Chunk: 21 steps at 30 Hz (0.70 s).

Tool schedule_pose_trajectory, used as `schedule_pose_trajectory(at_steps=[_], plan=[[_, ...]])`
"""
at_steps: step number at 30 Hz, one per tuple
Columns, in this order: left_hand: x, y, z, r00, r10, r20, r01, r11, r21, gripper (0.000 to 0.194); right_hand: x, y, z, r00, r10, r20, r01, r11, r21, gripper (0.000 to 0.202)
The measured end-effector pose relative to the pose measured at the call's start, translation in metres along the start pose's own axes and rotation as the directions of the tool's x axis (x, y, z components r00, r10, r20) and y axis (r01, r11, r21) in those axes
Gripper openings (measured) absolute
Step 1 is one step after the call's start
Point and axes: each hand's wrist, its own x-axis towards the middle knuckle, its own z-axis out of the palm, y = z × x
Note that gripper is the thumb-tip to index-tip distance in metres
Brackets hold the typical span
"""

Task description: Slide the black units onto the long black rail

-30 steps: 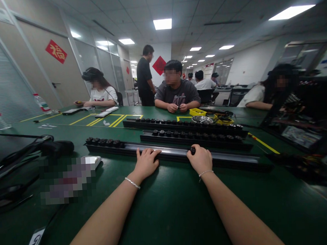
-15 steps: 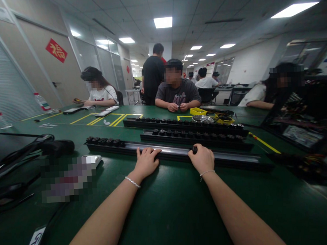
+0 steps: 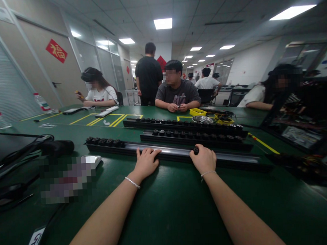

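Nearest black rail: left hand rests loosely spread on it; right hand pinches small black piece (positioning step, seemingly). Next move calls for steady rail.

The red poster reads “福”; tag unclear.

One camera does all the watching here, worn on the wearer's head and looking forward and down across the green table. The forearms run up from its bottom edge, the left hand and right hand close and near mid-frame, while its wide view stretches past the seated person opposite up to the ceiling lights
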Motion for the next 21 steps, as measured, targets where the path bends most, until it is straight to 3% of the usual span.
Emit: schedule_pose_trajectory(at_steps=[21], plan=[[0.001,-0.0003,0.0004,1.0,-0.002,0.015,0.002,1.0,0.001,0.043,0.0005,0.0032,-0.003,0.998,0.055,0.021,-0.055,0.998,0.017,0.037]])
